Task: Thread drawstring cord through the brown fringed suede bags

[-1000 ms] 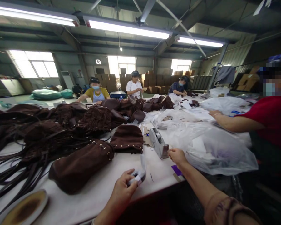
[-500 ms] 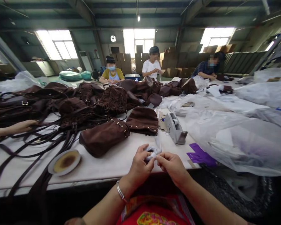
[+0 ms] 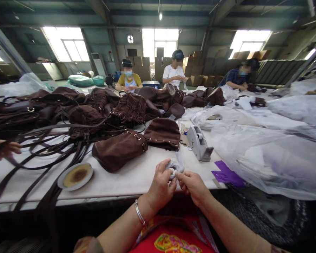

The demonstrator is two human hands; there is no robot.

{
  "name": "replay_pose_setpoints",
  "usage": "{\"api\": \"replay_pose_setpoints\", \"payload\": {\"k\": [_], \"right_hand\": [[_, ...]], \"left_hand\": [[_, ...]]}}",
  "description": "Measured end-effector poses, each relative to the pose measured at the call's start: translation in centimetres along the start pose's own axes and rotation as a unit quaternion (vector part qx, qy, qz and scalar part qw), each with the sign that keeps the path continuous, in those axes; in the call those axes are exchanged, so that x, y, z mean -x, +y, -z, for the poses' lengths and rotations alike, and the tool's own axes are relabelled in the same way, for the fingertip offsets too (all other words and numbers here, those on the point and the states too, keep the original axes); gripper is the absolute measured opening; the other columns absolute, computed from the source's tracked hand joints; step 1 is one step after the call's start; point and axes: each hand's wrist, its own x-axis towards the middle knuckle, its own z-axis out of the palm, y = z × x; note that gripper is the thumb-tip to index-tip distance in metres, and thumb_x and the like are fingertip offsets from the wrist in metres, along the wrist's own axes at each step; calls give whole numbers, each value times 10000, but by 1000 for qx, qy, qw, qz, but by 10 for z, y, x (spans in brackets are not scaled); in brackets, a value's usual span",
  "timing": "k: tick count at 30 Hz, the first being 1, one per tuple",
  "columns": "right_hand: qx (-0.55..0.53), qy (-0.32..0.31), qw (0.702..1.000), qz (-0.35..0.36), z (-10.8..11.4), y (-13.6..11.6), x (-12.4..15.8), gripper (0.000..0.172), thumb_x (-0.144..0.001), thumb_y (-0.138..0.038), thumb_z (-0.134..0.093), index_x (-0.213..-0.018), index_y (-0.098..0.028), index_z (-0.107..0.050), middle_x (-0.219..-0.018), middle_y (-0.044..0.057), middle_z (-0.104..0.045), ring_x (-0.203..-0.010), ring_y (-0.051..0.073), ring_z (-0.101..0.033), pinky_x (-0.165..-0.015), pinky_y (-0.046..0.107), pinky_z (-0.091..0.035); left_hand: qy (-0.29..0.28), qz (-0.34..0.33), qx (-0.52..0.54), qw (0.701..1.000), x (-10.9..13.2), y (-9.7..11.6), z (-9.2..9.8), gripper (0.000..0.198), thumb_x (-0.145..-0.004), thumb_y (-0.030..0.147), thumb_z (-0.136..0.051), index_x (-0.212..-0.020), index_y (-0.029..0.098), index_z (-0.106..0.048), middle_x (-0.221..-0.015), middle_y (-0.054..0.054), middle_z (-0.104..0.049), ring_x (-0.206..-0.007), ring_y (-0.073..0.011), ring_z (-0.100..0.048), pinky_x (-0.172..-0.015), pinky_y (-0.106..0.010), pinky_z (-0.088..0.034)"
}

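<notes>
My left hand [image 3: 161,186] and my right hand [image 3: 192,185] meet at the near edge of the white table [image 3: 116,182]. Both are closed on a small crumpled clear plastic packet [image 3: 175,166] held between them, fingertips pinching it. A silver bracelet sits on my left wrist. Just beyond the hands lies a brown suede drawstring bag [image 3: 119,150], with a second brown pouch [image 3: 163,133] behind it. A grey tape dispenser [image 3: 198,143] stands to the right of them.
A round plate [image 3: 75,176] with brown residue lies left of my hands. Heaps of brown fringed bags and long straps [image 3: 68,116] fill the left. Clear plastic bags [image 3: 265,154] cover the right. A purple scrap [image 3: 226,174] lies nearby. Another person's hand [image 3: 4,149] reaches in; three people sit across.
My right hand left the tape dispenser and joined my left hand on the plastic packet. The view swung left, and the red-sleeved person at right dropped out of sight.
</notes>
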Motion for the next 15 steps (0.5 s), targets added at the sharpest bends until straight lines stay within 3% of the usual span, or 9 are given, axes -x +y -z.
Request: {"api": "replay_pose_setpoints", "payload": {"k": [5,10,15], "right_hand": [[-32,-40,997,-55,4,9,-3,549,-587,-623,-823,-669,-172,-522,-499,-71,-476,-393,42,-365,-369,174,-203],[-98,-69,992,-35,6,13,1,497,-567,-512,-886,-691,-150,-568,-538,-69,-498,-423,37,-385,-400,187,-296],[-132,-70,987,-65,2,11,3,497,-526,-467,-919,-755,-146,-615,-583,-66,-514,-447,41,-391,-407,188,-334]], "left_hand": [[-16,-41,-20,999,1,0,-1,187,-850,72,-528,-990,158,-617,-1364,-181,-488,-1292,-308,-448,-1075,-533,-440],[-5,-16,-16,1000,0,-2,4,150,-861,103,-551,-979,161,-623,-1371,-185,-487,-1281,-309,-472,-1068,-527,-446],[8,23,15,1000,-1,-1,4,172,-847,117,-574,-992,158,-655,-1368,-188,-507,-1294,-309,-486,-1069,-508,-448]]}}
